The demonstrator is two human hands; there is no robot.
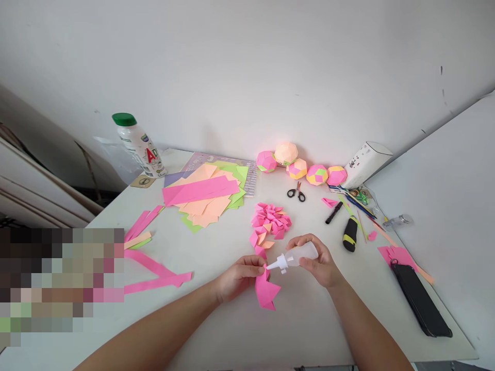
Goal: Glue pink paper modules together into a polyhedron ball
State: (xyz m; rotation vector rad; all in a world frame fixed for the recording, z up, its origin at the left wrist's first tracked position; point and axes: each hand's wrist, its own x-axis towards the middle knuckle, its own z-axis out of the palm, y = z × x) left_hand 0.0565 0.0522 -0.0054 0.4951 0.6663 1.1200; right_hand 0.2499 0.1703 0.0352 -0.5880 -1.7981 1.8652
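Observation:
My left hand pinches a folded pink paper piece low in the middle of the white table. My right hand is wrapped round a small white glue bottle. The bottle's nozzle points left and touches the top of the pink piece. Just behind both hands lies a heap of folded pink and peach paper units.
A stack of pink, peach and green sheets lies at the back left, with pink strips nearer. Scissors, several paper balls, a drink bottle, a marker, a cutter and a black phone stand around.

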